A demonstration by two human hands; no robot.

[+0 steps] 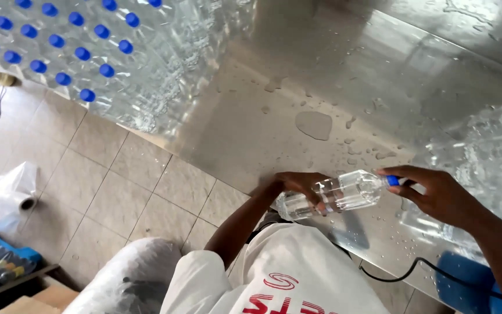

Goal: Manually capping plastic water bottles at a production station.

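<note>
A clear plastic water bottle [344,193] with a blue cap lies sideways in the air just above a wet steel table [274,110]. My left hand [300,186] grips the bottle's lower body from behind. My right hand [437,195] pinches the blue cap end with its fingertips. Both hands are close to the table's near edge.
Many clear bottles with blue caps [71,46] are stacked at the table's far left. More clear bottles [483,157] lie at the right. Water puddles [314,124] dot the steel. A black cable [425,273] runs below. A plastic film roll [7,197] lies on the tiled floor.
</note>
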